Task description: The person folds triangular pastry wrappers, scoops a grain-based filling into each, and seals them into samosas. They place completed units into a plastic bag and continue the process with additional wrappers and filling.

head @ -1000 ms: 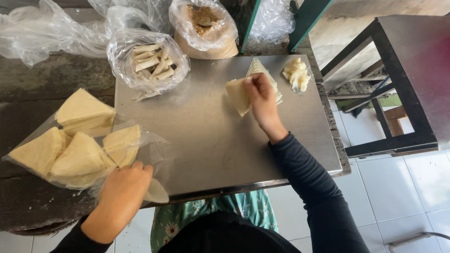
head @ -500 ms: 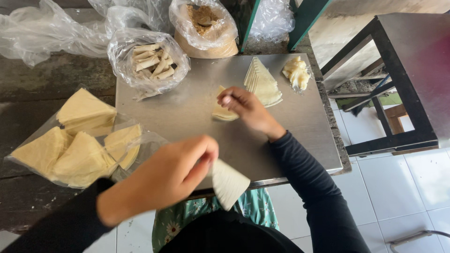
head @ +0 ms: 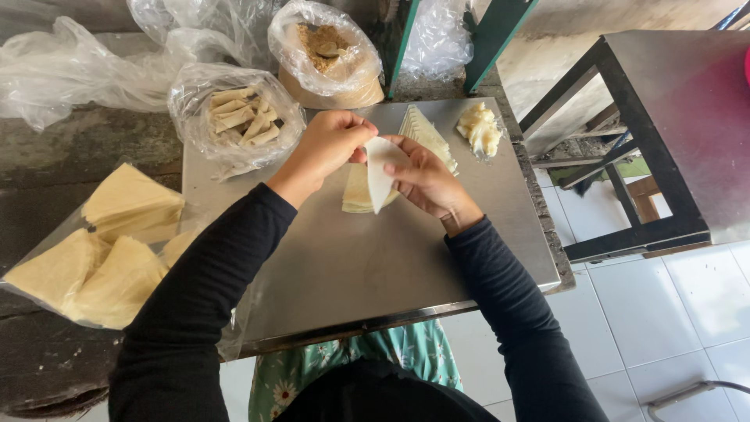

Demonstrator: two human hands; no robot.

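Observation:
My left hand [head: 326,146] and my right hand [head: 423,179] meet over the steel tray [head: 328,258] and together pinch a thin white triangular pastry sheet [head: 380,178], held on edge. Right under it lies a small flat pile of pale sheets [head: 355,194]. Behind my right hand stands a fanned stack of folded sheets [head: 426,133]. A lump of pale dough or paste [head: 479,130] sits at the tray's far right corner.
A clear bag of rolled pastries [head: 238,117] and a bag of brown crumbly filling [head: 328,51] stand at the back. Stacks of triangular sheets in plastic [head: 101,250] lie at the left. A dark metal table [head: 672,117] stands to the right over white tiles.
My left hand has come up from the tray's front edge with a white sheet to the tray's middle. My right hand has met it and both now hold the sheet.

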